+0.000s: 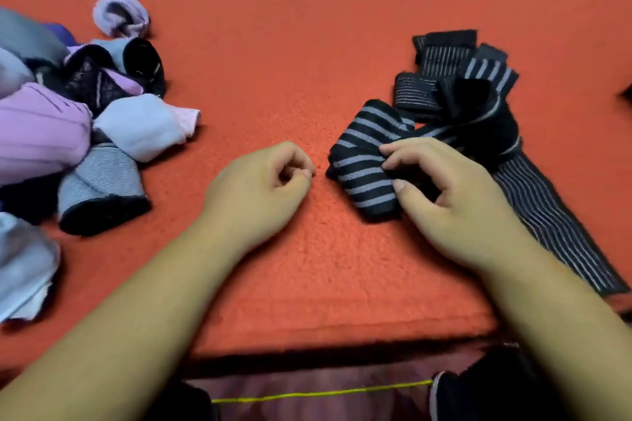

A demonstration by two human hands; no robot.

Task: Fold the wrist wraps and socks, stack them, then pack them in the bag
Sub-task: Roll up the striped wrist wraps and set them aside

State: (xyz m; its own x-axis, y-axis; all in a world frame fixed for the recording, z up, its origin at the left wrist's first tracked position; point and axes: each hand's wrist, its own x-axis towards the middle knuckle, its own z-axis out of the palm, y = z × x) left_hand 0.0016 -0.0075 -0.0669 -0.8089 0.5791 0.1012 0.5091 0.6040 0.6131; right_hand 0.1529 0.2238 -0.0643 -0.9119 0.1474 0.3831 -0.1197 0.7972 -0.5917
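Note:
A black wrist wrap with grey stripes point(366, 164) lies partly folded on the red blanket point(273, 61), and my right hand point(441, 195) pinches its folded end between thumb and fingers. Its long tail point(554, 232) runs toward the lower right. More striped wraps point(451, 79) lie heaped behind it. My left hand point(263, 188) rests on the blanket just left of the wrap, fingers curled, holding nothing. A pile of folded socks point(68, 120) in lilac, grey and black sits at the left edge.
A rolled lilac sock point(121, 15) lies apart behind the sock pile. The blanket's front edge point(325, 345) runs near my forearms, with dark fabric and a yellow cord point(321, 393) below it. Bare red blanket fills the middle and far side.

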